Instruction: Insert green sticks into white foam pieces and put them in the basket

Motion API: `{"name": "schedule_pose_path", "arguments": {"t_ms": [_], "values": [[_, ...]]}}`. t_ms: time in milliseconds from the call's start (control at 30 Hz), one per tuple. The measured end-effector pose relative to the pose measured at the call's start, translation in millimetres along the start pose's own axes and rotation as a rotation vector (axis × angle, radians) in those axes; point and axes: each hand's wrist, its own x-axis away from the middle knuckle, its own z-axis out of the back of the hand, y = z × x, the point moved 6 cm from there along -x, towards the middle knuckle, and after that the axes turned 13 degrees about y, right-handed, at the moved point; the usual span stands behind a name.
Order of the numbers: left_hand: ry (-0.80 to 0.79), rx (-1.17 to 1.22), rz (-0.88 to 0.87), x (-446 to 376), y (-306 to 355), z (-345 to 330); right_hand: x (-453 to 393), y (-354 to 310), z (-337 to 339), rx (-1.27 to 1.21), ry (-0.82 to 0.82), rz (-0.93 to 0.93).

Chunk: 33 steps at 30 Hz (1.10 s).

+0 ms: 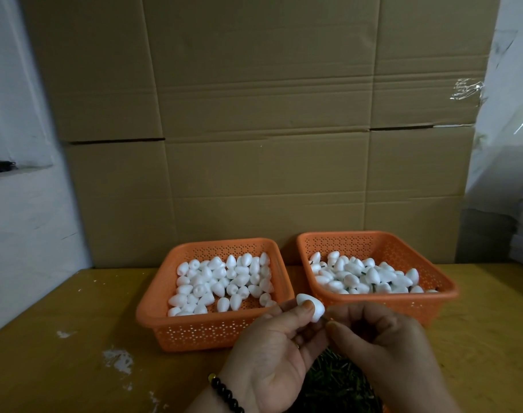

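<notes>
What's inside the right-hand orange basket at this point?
The right basket holds a pile of white foam pieces, several showing dark green sticks between them. Its floor and any pieces lower in the pile are covered.

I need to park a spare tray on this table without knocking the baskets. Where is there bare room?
Widest bare patch: the table left of the left basket, with only white specks. A narrower strip lies right of the right basket. Crowded: both baskets sit almost edge to edge, and the near middle holds both hands and the green sticks.

Yellow table (75,338); two orange baskets (162,296) (445,281); green sticks (334,380) heaped near edge.
</notes>
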Motion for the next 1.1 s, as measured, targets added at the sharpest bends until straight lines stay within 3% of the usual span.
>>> {"name": "schedule_pose_path", "arguments": {"t_ms": [700, 1100], "values": [[-0.046, 0.076, 0.147, 0, 1, 0, 2, -8, 0, -0.123, 0.017, 0.062], [-0.034, 0.116, 0.075, -10, 11, -1, 3, 1, -4, -0.186, 0.014, 0.0]]}}
